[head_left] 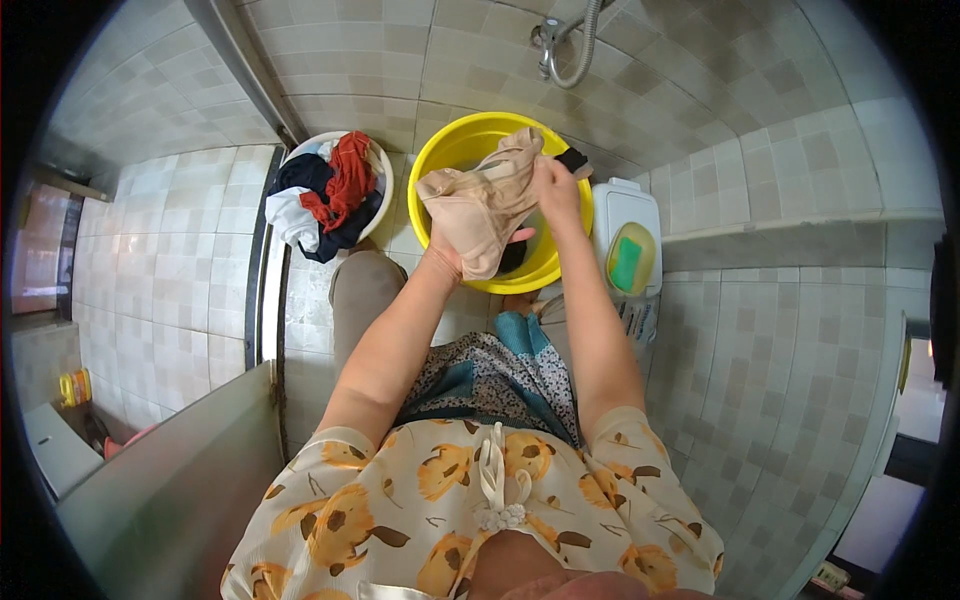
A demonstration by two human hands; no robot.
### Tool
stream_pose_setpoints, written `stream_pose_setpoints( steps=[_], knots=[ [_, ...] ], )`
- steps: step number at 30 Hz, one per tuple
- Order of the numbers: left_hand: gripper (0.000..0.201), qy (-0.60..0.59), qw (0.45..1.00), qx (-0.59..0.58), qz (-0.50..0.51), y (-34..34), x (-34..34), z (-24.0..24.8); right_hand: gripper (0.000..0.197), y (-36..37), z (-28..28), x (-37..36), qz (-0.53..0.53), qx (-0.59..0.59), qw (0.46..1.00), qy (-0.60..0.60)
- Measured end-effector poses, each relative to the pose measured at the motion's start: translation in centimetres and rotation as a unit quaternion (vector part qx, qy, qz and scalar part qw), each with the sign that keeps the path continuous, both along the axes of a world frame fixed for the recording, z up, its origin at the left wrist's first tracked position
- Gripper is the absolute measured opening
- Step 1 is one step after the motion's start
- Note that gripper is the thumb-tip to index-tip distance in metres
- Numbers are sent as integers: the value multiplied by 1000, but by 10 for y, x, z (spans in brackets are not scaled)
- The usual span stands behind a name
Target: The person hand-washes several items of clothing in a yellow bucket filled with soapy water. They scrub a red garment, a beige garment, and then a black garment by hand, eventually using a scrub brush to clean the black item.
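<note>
A beige undergarment (pixel 485 195), shaped like a bra, is held up over a yellow basin (pixel 417 160). My left hand (pixel 447 252) supports it from beneath at its near end; most of the fingers are hidden by the cloth, and a fingertip shows beyond its right edge. At the far right end my right hand (pixel 557 190) is closed on the cloth in a fist-like grip. Something black (pixel 573 160) lies by the basin's right rim, close behind that hand. Inside the basin, a dark item (pixel 513 256) shows partly under the garment.
Left of the basin stands a white tub (pixel 383 185) heaped with red, white and dark clothes (pixel 330 195). On the right, a white lidded box (pixel 630 205) carries a yellowish dish with a green soap bar or sponge (pixel 625 262). A metal tap with a hose (pixel 560 50) is on the tiled wall.
</note>
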State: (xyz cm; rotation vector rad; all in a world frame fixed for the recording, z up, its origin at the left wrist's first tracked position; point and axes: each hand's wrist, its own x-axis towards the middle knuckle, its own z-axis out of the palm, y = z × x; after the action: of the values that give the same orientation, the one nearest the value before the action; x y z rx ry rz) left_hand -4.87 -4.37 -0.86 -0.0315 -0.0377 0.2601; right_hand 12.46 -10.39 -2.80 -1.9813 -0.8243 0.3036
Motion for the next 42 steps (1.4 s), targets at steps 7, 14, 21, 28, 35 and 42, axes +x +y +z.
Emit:
stream_pose_setpoints(
  steps=[7,14,21,28,35,42],
  knots=[
    [60,47,996,54,45,6,2,-15,31,-60,24,20,-93,-147,974,-146],
    [56,50,998,31,18,-5,21,-11,36,-194,-25,94,-154,-424,874,-181],
    [45,173,983,47,-29,12,27,-15,53,-156,-23,80,-163,-505,842,-98],
    [49,123,989,65,-41,15,30,-30,38,-157,-9,69,-250,-291,908,-169],
    [52,40,998,-44,-1,3,22,-34,48,-15,62,-84,220,46,920,-323],
    [49,111,994,5,-15,4,15,-1,44,26,40,-70,131,-35,972,-192]
  ],
)
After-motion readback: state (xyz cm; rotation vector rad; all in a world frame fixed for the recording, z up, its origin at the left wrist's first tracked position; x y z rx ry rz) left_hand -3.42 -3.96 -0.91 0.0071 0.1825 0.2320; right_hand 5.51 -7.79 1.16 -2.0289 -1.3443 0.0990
